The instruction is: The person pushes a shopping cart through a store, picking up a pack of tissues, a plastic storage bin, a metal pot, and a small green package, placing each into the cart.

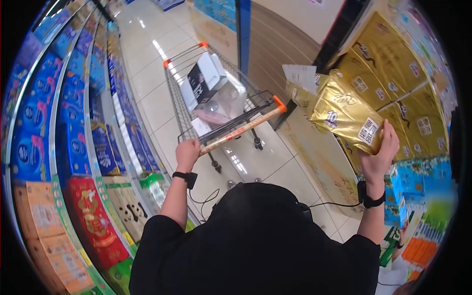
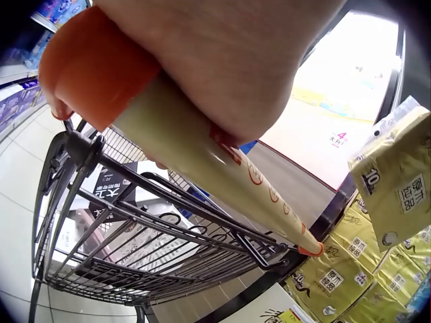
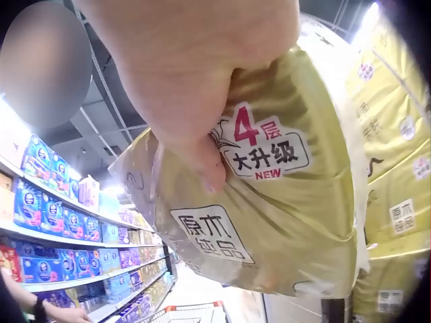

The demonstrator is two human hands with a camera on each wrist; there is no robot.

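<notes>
My left hand (image 1: 188,155) grips the left end of the shopping cart's handle (image 1: 241,129), its fingers wrapped round the bar beside the orange end cap (image 2: 101,67). Out to the right, my right hand (image 1: 377,152) holds a gold plastic-wrapped tissue pack (image 1: 344,110) by its near end. The thumb (image 3: 209,168) lies across the printed face in the right wrist view. The pack is raised and tilted in front of a stack of matching gold packs (image 1: 366,61). A pale paper sign (image 1: 301,77) stands just behind its far end.
In the cart basket (image 1: 179,93) lie a black-and-white box (image 1: 199,81) and a clear plastic-wrapped item (image 1: 231,101). Shelves of blue packs (image 1: 37,115) line the left side, with a red pack (image 1: 96,211) lower down. A person's hand (image 1: 403,233) shows at lower right.
</notes>
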